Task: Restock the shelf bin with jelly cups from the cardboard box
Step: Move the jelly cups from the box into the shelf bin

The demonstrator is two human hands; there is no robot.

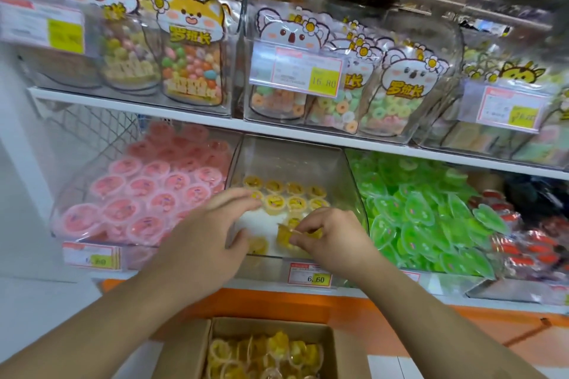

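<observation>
A clear shelf bin (295, 160) on the lower shelf holds two rows of upright yellow jelly cups (284, 195) at its back. My right hand (331, 240) pinches a yellow jelly cup (284, 235) over the bin's front part. My left hand (209, 237) reaches into the bin's left side, its fingertips at a yellow cup (257, 194) in the row; whether it grips that cup is unclear. Another yellow cup (258, 245) lies on its side at the bin's front. The cardboard box (191, 351) below holds several loose yellow cups (268, 354).
A bin of pink jelly cups (147, 191) stands on the left and a bin of green ones (428, 218) on the right. Bags of sweets (191, 49) fill the shelf above. A price tag (310, 274) reads 6.60.
</observation>
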